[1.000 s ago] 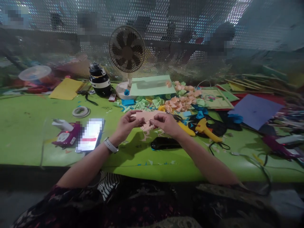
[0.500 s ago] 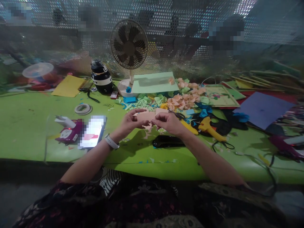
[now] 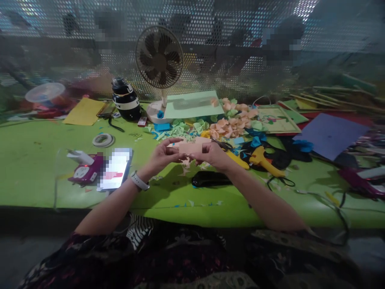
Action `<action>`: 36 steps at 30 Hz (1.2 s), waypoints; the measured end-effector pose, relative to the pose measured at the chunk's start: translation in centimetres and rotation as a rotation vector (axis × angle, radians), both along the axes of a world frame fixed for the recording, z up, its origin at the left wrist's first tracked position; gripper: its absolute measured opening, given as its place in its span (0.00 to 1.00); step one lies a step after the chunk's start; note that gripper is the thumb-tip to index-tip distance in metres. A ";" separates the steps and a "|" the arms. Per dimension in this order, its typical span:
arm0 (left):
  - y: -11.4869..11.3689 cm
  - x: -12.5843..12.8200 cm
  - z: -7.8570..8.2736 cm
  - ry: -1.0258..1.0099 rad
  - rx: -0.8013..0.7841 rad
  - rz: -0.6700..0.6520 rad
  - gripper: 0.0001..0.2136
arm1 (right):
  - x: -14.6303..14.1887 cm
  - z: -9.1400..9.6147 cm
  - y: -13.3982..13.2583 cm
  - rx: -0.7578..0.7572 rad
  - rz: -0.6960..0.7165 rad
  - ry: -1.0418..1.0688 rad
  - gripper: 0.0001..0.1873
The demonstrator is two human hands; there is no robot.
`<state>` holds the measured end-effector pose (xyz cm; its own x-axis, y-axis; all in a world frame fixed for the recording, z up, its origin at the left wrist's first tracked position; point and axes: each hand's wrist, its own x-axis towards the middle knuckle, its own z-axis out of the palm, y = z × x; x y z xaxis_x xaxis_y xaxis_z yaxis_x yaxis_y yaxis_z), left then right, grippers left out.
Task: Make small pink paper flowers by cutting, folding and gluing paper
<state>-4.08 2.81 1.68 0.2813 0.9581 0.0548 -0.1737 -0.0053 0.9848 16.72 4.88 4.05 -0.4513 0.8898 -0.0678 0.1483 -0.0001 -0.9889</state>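
Note:
Between my two hands a small peach paper piece point(image 3: 190, 149) is pinched, held above the table. My left hand point(image 3: 162, 156) grips its left end with thumb and fingers; a white band circles that wrist. On the paper's right end, my right hand point(image 3: 215, 155) is closed the same way. Another peach piece point(image 3: 203, 140) shows just behind the first. Dark scissors point(image 3: 221, 144) appear beyond my right hand; I cannot tell whether they touch it. Below my hands lie peach scraps point(image 3: 185, 165) and a long glossy black object point(image 3: 210, 179), partly hidden by my right forearm.
Piles of peach cut paper point(image 3: 231, 124) and green cut paper point(image 3: 183, 127) lie behind my hands. A fan point(image 3: 159, 58) and black bottle point(image 3: 126, 100) stand at the back. Left are a tape roll point(image 3: 103, 139), phone point(image 3: 116, 170) and power strip point(image 3: 86, 170); right, a yellow glue gun point(image 3: 266, 161).
My right hand has shifted its fingers along the paper's right end, and the paper now sits flatter and straighter between both hands. The whole view has moved slightly.

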 end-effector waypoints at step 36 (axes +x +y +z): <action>1.0 -1.4 0.0 0.032 0.009 0.102 0.28 | 3.4 2.0 1.4 0.050 0.248 -0.173 0.11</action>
